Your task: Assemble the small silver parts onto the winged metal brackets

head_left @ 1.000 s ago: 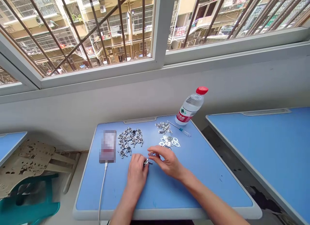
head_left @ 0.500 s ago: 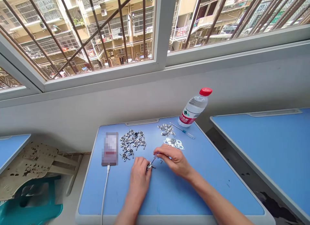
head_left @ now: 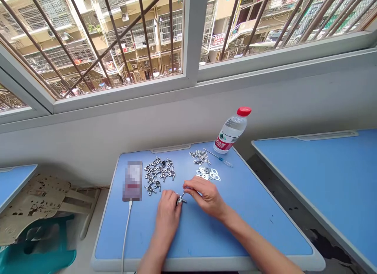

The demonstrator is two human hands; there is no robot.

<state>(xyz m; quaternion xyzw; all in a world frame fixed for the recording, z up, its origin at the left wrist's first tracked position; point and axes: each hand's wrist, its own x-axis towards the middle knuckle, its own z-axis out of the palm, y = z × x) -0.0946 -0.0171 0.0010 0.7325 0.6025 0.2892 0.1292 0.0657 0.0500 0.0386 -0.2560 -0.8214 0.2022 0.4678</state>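
On the blue desk (head_left: 212,234), my left hand (head_left: 168,207) is closed on a small metal fitting (head_left: 180,200) with short arms. Its fingers cover part of the fitting. My right hand (head_left: 203,193) pinches a thin screwdriver (head_left: 183,194), whose metal shaft slants down to the fitting; the fingers hide most of its handle. Beyond my left hand lies a group of similar metal fittings (head_left: 159,170) with black round centres. Flat metal plates with holes (head_left: 213,173) lie just past my right hand, and behind them is a pile of small metal pieces (head_left: 200,156).
A water bottle (head_left: 231,134) with a red cap stands at the back right, beside a pen (head_left: 219,158). To the left lies a phone (head_left: 132,181) with a white cable (head_left: 126,230). Another desk (head_left: 324,171) stands to the right, a teal stool (head_left: 44,258) at lower left.
The view has shifted slightly, so the desk items sit a little further left. My right hand stays over the fitting, its fingers slightly turned around the screwdriver. My left hand keeps its hold.
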